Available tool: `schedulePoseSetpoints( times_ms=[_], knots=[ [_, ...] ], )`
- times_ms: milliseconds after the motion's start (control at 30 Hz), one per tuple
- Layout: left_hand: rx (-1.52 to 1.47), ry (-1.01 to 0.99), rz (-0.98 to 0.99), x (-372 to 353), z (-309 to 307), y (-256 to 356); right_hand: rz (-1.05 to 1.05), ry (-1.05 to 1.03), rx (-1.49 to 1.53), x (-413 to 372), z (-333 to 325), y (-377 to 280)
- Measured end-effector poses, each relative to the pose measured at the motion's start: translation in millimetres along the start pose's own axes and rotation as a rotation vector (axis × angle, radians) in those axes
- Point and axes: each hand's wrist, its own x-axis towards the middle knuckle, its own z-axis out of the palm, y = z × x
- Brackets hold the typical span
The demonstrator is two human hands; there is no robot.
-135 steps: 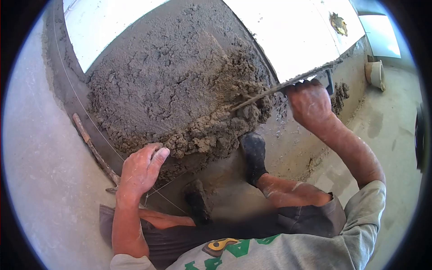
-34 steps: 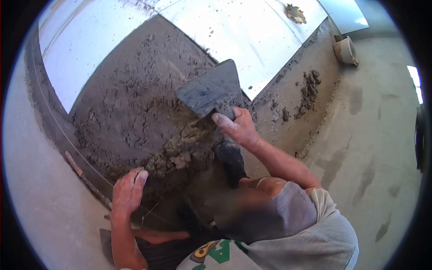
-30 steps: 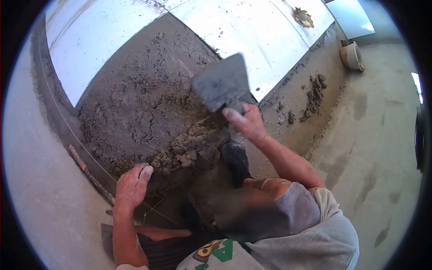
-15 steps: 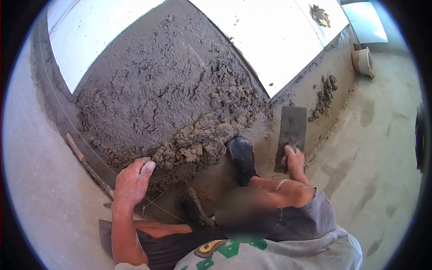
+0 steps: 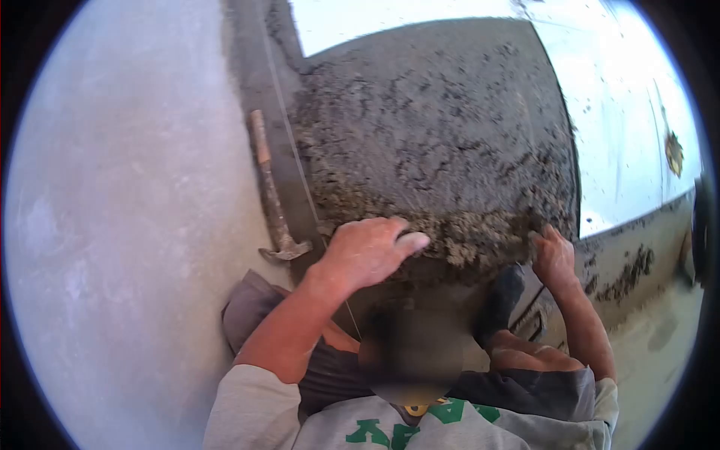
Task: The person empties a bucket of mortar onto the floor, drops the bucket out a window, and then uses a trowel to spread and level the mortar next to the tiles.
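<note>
My left hand (image 5: 367, 253) hovers over the near left edge of the rough wet mortar (image 5: 435, 127), fingers loosely bent and thumb apart, with nothing seen in it. At the mortar's near right edge, my right hand (image 5: 553, 256) has its fingers closed; what they hold is hidden. Just below that hand, a dark thin edge with a handle-like part (image 5: 535, 319) lies beside my right boot (image 5: 501, 296). A taut string (image 5: 291, 139) runs along the left side of the mortar and passes under my left forearm.
A hammer (image 5: 271, 187) with a mortar-smeared handle lies left of the string, on the pale floor's (image 5: 135, 187) edge. White panels (image 5: 622, 97) border the mortar at top and right, with a dry leaf (image 5: 673, 154) on one. Mortar clumps (image 5: 630, 274) stick at the right.
The view has turned and shifted left. My right hand has moved from the bare strip at the right to the mortar's edge; the flat trowel is no longer plainly seen in it.
</note>
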Motion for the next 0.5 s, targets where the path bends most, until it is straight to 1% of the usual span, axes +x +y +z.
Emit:
schedulePoseSetpoints(
  times_ms=[33, 67, 133, 167, 233, 467, 500],
  knots=[
    [-0.033, 0.008, 0.037, -1.0, 0.6, -0.3, 0.035, -0.023, -0.054, -0.7, 5.5, 0.3],
    [-0.040, 0.027, 0.024, -1.9, 0.8, -0.7, 0.013, -0.015, -0.058, -2.0, 9.9, 0.3],
    [-0.017, 0.017, 0.086, -3.0, 2.2, -1.3, 0.120, 0.010, -0.062, -4.0, 16.6, 0.4],
    [-0.021, 0.028, 0.082, -4.1, 3.5, -1.3, 0.109, 0.017, -0.067, -3.1, 16.8, -1.4],
    [-0.012, 0.007, 0.120, -5.0, 6.6, 0.3, 0.179, -0.018, -0.083, -0.2, 16.2, -2.4],
    [0.009, -0.015, 0.131, -8.3, 5.3, 3.5, 0.245, -0.016, -0.100, 1.3, 20.9, -11.2],
    [0.009, -0.011, 0.133, -8.3, 4.7, 3.2, 0.246, -0.046, -0.093, 1.3, 19.7, -11.2]
  ],
)
